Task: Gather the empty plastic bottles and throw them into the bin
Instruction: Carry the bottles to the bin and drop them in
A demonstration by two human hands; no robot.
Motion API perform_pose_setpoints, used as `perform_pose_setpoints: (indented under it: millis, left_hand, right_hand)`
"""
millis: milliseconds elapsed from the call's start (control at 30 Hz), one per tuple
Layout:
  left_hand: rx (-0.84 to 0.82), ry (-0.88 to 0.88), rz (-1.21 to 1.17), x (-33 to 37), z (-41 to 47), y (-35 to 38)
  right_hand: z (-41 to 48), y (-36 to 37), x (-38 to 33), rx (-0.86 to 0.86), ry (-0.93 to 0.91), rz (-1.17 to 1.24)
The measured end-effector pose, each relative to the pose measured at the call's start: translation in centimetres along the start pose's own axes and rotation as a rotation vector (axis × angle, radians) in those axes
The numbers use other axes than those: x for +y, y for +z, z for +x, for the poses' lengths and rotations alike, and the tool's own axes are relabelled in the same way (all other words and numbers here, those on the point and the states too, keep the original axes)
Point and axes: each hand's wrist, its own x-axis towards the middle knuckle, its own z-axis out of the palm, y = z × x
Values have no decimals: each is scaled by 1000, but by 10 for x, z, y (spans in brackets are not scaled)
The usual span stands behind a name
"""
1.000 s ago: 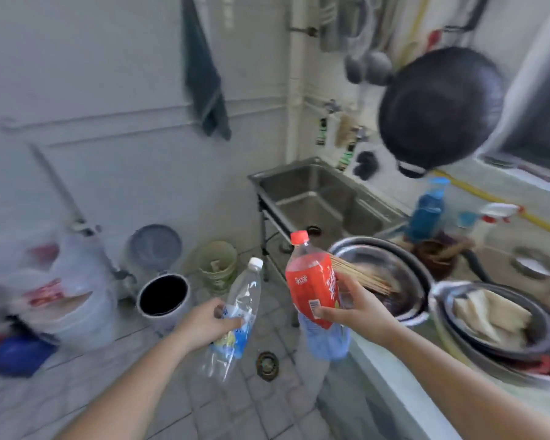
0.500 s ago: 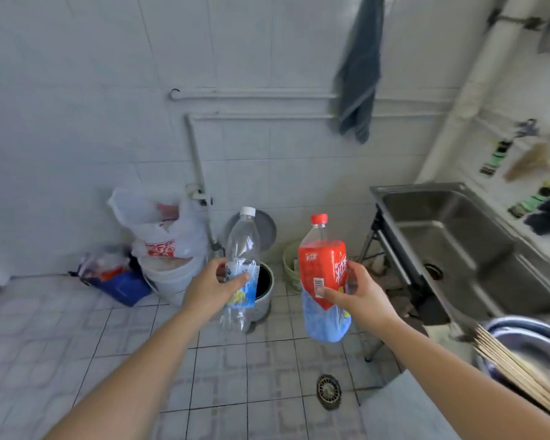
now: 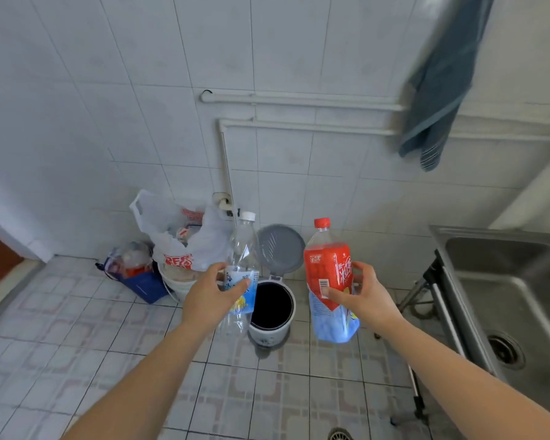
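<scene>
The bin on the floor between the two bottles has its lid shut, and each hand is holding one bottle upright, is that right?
Not quite. In the head view the bin stands with its lid flipped open. The rest holds: the left hand grips the clear bottle upright and the right hand grips the red bottle upright.

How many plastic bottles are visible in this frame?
2: a clear bottle in the left hand and a red-labelled bottle in the right hand. The rubbish bags may hide more.
</scene>
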Motion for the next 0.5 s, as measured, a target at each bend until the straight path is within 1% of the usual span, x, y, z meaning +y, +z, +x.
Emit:
perform_pose_setpoints:
  millis: [233,500]
  left_hand:
    - [-27,-56,-4,2,53,20]
    - [-169,-49,-3,-10,142,25]
  right_hand:
    - [64,12,-3,-28,53,-21]
    - [135,51,-17,7,171,-24]
